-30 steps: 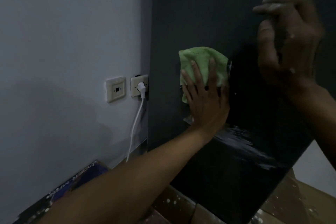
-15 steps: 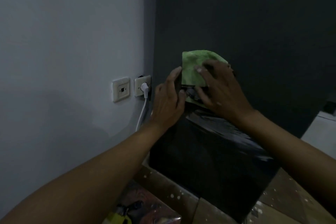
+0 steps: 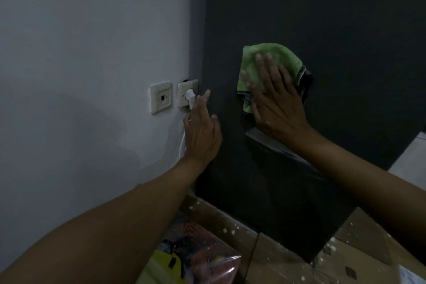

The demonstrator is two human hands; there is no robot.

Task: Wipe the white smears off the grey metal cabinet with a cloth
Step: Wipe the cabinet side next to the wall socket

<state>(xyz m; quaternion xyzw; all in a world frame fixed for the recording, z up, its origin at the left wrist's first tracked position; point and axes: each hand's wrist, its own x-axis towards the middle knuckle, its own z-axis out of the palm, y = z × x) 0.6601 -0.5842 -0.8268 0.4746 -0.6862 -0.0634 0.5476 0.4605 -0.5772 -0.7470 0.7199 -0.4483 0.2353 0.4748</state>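
The dark grey metal cabinet (image 3: pixel 322 18) fills the right half of the view. A green cloth (image 3: pixel 269 57) lies flat against its side. My right hand (image 3: pixel 276 104) presses the cloth against the cabinet with straight, spread fingers. Just under that hand a faint white smear (image 3: pixel 260 136) shows on the metal. My left hand (image 3: pixel 200 131) hovers at the cabinet's left edge with relaxed fingers, holding nothing, in front of the wall socket.
On the pale wall (image 3: pixel 80 53) to the left are a switch plate (image 3: pixel 161 97) and a socket with a white plug (image 3: pixel 190 97) and its cord. Paint-spattered cardboard (image 3: pixel 221 221) covers the floor, with a shiny plastic packet (image 3: pixel 202 260) at the bottom.
The cloth has passed from my left hand to my right. My left hand has drawn back to the left toward the socket. The broad smear below the cloth is now much fainter.
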